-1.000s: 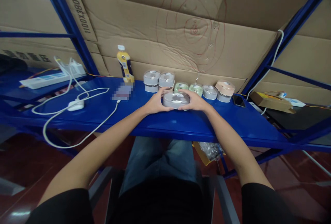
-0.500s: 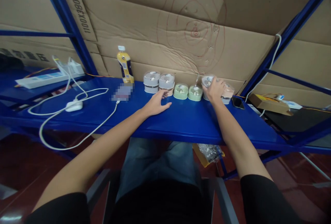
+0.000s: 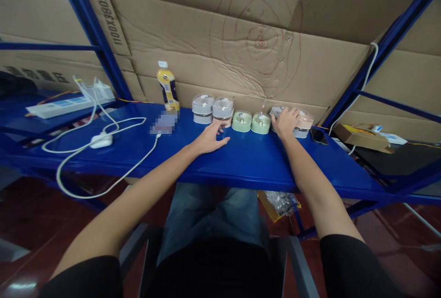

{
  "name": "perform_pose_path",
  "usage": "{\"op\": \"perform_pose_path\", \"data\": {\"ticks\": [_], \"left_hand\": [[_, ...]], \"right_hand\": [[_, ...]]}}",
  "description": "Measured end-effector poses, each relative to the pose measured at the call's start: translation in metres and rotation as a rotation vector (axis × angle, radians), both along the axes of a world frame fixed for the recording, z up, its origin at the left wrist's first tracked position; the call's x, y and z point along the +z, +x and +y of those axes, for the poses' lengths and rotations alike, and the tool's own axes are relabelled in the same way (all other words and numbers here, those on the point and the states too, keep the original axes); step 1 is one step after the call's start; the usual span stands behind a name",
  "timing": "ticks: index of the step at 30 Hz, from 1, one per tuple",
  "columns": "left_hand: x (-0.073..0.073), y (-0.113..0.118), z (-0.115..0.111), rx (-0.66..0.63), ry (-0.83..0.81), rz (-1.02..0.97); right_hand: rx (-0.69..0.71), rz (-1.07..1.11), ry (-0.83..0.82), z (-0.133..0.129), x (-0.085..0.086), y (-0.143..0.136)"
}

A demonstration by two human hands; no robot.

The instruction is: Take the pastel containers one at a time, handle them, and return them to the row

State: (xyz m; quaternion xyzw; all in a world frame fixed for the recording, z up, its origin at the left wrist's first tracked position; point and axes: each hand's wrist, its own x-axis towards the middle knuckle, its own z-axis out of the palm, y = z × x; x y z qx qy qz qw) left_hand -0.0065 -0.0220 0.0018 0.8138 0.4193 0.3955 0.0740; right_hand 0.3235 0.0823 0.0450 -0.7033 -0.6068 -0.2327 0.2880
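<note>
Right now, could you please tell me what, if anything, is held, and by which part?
The right grip rests on top of a gray container; whether it clasps it cannot be told. The left grip holds nothing.

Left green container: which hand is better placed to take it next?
Likely the left hand: it looks empty and lies nearer that green container, while the right hand covers part of a grey container farther right.

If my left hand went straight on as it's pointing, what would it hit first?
Probably the peach container under the grey one. Your left hand overlaps it in view, so any gap is unclear; the green container beside it is close too.
</note>
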Motion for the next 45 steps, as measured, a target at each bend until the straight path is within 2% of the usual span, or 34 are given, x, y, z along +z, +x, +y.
{"op": "perform_pose_path", "data": {"ticks": [2,4,9,11,15,19,22,24,27,28,30,32,34,37,40,45], "left_hand": [[0.0,-0.001,0.001,0.006,-0.002,0.007],[0.0,-0.001,0.001,0.012,0.001,0.01],[-0.001,-0.001,0.002,0.003,0.017,0.0],[-0.001,0.0,0.002,-0.007,0.021,-0.001],[-0.002,-0.001,0.003,-0.003,0.029,-0.008],[-0.001,0.0,0.002,0.016,0.032,-0.023],[0.003,0.002,-0.002,0.015,0.062,-0.052],[0.005,0.002,-0.004,-0.009,0.069,-0.068],[0.005,0.0,-0.005,-0.05,0.027,-0.089],[0.005,-0.001,-0.003,-0.064,0.002,-0.099],[0.003,-0.004,0.0,-0.104,-0.047,-0.118],[0.001,-0.007,0.003,-0.16,-0.087,-0.129],[0.0,-0.009,0.005,-0.222,-0.117,-0.119],[-0.001,-0.01,0.004,-0.27,-0.154,-0.068],[-0.001,-0.008,0.002,-0.257,-0.154,-0.038],[0.0,-0.001,-0.002,-0.241,-0.139,-0.049]], "right_hand": [[0.108,-0.025,0.022,-0.007,0.001,-0.009],[0.274,-0.066,0.012,-0.016,0.002,-0.024],[0.63,-0.208,-0.132,-0.028,-0.004,-0.075],[0.682,-0.253,-0.217,-0.031,-0.011,-0.093],[0.645,-0.309,-0.299,-0.049,-0.022,-0.111],[0.676,-0.33,-0.241,-0.082,-0.018,-0.109],[0.677,-0.23,-0.191,-0.101,-0.01,-0.106],[0.612,-0.121,-0.178,-0.108,-0.005,-0.105],[0.568,-0.022,-0.273,-0.109,0.0,-0.103],[0.615,-0.021,-0.322,-0.108,0.002,-0.101],[0.806,-0.045,-0.407,-0.104,0.004,-0.095],[1.023,-0.054,-0.445,-0.1,0.006,-0.089],[1.157,-0.042,-0.452,-0.096,0.005,-0.085],[1.211,-0.047,-0.464,-0.094,0.001,-0.085],[1.225,-0.049,-0.486,-0.092,-0.002,-0.086],[1.267,0.099,-0.513,-0.087,0.008,-0.072]]}}
